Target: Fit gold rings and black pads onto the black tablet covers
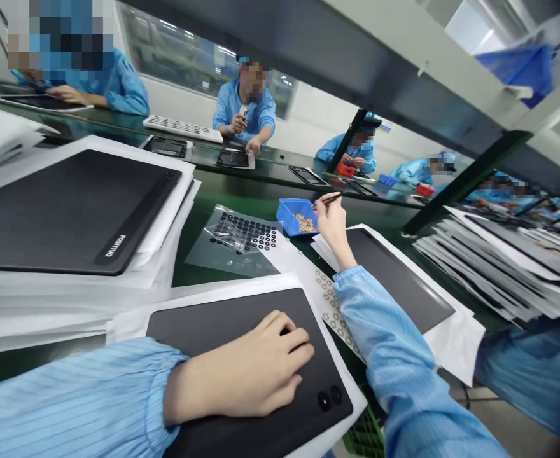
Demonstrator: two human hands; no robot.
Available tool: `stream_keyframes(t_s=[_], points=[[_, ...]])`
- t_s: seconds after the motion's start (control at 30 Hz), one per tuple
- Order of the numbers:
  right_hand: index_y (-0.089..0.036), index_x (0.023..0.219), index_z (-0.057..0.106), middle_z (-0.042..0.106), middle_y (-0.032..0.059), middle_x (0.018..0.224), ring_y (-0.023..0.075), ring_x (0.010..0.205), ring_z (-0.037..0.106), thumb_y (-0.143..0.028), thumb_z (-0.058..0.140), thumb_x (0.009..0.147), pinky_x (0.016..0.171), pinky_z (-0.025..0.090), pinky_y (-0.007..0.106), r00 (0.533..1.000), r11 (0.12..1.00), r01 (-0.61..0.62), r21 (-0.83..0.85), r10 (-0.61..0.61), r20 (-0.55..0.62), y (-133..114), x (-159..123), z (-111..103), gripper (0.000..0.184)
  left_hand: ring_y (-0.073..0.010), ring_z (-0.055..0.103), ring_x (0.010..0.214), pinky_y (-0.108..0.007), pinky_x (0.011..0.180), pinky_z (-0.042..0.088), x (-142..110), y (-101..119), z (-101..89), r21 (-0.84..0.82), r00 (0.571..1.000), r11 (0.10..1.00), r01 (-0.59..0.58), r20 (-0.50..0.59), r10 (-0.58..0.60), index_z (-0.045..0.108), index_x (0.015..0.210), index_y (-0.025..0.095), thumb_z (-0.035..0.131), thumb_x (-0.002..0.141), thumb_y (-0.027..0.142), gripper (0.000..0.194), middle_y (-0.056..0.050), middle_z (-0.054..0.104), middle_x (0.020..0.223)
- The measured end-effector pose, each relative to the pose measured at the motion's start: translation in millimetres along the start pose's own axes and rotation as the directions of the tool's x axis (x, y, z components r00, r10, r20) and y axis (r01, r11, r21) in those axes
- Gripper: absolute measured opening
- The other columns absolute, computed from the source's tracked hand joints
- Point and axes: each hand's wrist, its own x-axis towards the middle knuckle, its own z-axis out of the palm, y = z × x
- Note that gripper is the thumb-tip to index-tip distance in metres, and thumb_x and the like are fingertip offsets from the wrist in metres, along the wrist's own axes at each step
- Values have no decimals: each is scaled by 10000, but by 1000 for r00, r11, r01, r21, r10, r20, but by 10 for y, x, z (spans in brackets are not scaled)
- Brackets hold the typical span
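Fingers [289, 337] of my left hand [242, 369] are curling loosely on a dark tablet [256, 324], pressing down without gripping, while my right hand [332, 222] is pinching slim tweezers [328, 200] in a narrow hold just beside a blue plastic tray [292, 216] of small tan rings [305, 222]. The tablet is lying on a white backing sheet [179, 312], its lower corner jutting past the bench edge above a green crate [363, 436]. A sheet of ring-shaped stickers [335, 312] is running beneath my right sleeve [389, 343], and a clear plastic bag [235, 238] of black rings is resting on the green bench mat [203, 270], where a narrow strip of open room is showing. A second tablet [70, 210], on the left, is bearing a small mark that I am reading, uncertainly, as "POSITIVO". A loose stack of tablets [499, 267] is fanning out to the right. Across the bench, a co-worker [244, 108] in a blue smock is holding a small tool beneath a dark overhead shelf [356, 63], with others working along the line.
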Motion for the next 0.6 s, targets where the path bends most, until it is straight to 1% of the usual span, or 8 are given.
stream_keyframes(t_s=[0.1,0.17,0.27,0.33,0.4,0.5,0.53,0.6], points=[[-183,990,414,638,82,881,181,837,633,-217,345,924,843,478,351,998,1000,-9,-3,9,55,-56,96,-32,102,-213,480,1044,-333,979,379,0,15,-14,-9,1000,1000,6,5,-6,566,1189,146,478,932,245,289,-59,609,1125],[-184,938,451,644,57,804,169,748,628,-221,343,925,785,482,326,985,1000,-8,-9,10,171,-147,135,0,115,-212,476,1050,-326,973,382,12,-10,-39,-16,1000,1000,11,9,-10,561,1203,155,487,926,241,298,-59,604,1137],[-184,782,509,627,28,710,159,671,596,-192,452,878,713,457,294,920,999,49,-7,-42,389,-334,75,226,112,-206,477,1053,-317,950,390,40,-167,-111,-48,998,997,65,4,-65,577,1179,179,489,913,211,282,-60,590,1148],[-180,711,529,613,12,679,156,673,579,-206,570,828,687,435,274,850,994,112,19,-106,516,-461,-53,461,128,-201,490,1027,-307,924,391,49,-354,-181,-100,977,975,201,-52,-207,616,1080,179,489,889,185,230,-60,594,1093],[-172,689,548,603,-2,652,145,644,564,-263,665,788,638,422,255,773,987,151,57,-154,615,-552,-206,692,178,-195,509,946,-297,869,394,40,-570,-259,-135,911,917,375,-132,-392,632,930,155,472,867,172,173,-60,599,969],[-149,685,575,605,-6,656,128,628,563,-311,719,770,622,442,252,691,983,162,89,-177,701,-586,-382,918,233,-165,507,698,-277,686,382,-5,-862,-357,-139,762,788,599,-203,-615,584,698,141,433,878,223,250,-22,545,682],[-140,703,587,613,-5,680,126,644,574,-314,706,791,642,462,262,674,983,159,93,-177,717,-573,-417,955,228,-149,487,617,-271,630,364,-23,-940,-378,-151,713,740,656,-198,-673,563,633,146,430,888,250,305,-4,512,599],[-128,779,613,634,4,764,128,704,602,-313,650,853,695,503,297,656,985,143,95,-166,736,-529,-457,987,203,-122,461,517,-260,567,349,-55,-1063,-401,-201,629,642,740,-134,-766,535,550,156,460,905,309,393,25,472,498]])
